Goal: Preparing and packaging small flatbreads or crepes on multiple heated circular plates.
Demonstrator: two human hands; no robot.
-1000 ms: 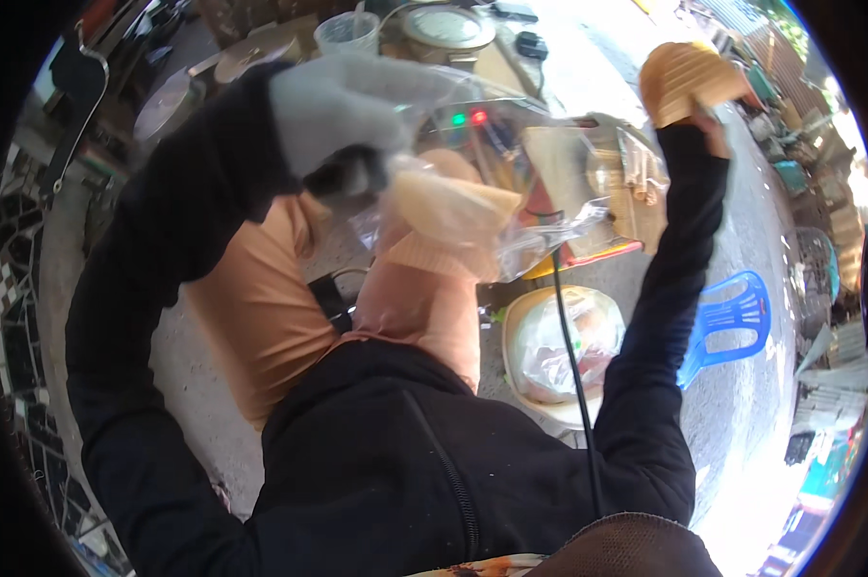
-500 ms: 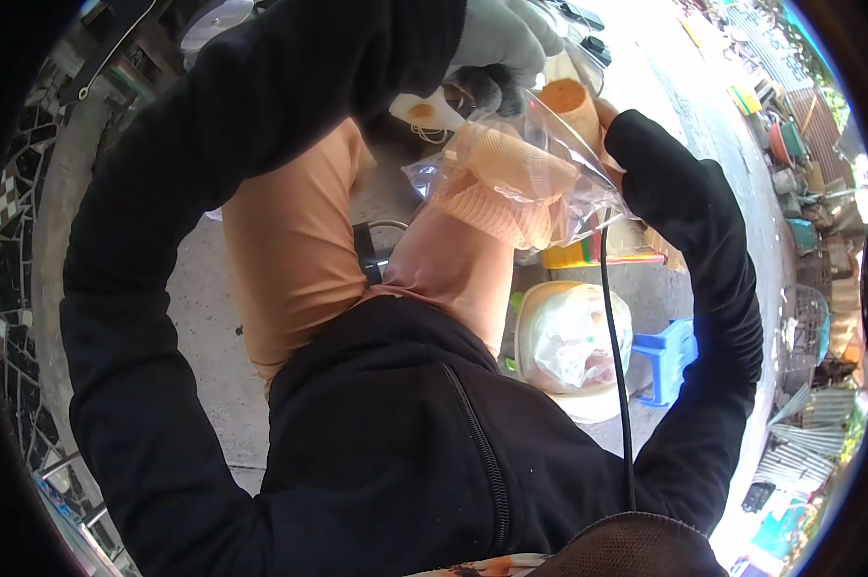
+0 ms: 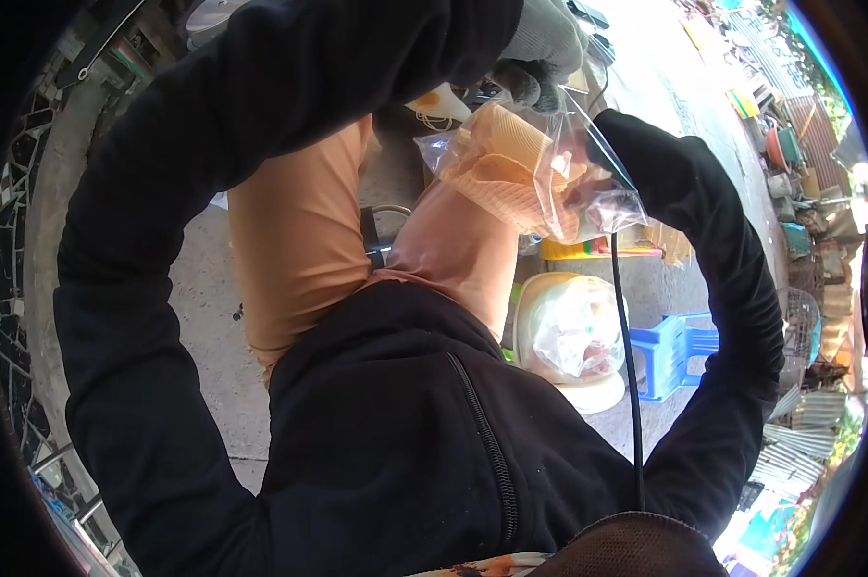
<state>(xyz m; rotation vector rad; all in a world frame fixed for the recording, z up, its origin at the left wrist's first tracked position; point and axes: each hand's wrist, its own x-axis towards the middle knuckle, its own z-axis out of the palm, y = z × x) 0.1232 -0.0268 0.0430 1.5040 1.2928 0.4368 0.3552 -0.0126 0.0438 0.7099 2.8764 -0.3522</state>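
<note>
A clear plastic bag (image 3: 602,207) holds several tan waffle-textured wafer pieces (image 3: 492,183), some curved like cups. It hangs over my right thigh. My left hand (image 3: 549,53), in a grey-white glove with dark fingertips, is closed on the bag's upper edge. My right hand (image 3: 578,149) shows only as a blurred skin-toned patch at the bag's mouth, past the black cuff. Glare and plastic film hide its fingers, so whether it grips a wafer piece cannot be made out.
Beside my right leg stands a tan tub (image 3: 530,327) with a clear bag (image 3: 576,327) in it. A blue plastic stool (image 3: 669,356) is to its right. A black cable (image 3: 629,385) hangs down in front. Piled household goods line the far right.
Half a second ago, my right hand held an orange-tan wafer cup at the bag's mouth; that cup no longer shows there. My left hand and the bag have shifted slightly right.
</note>
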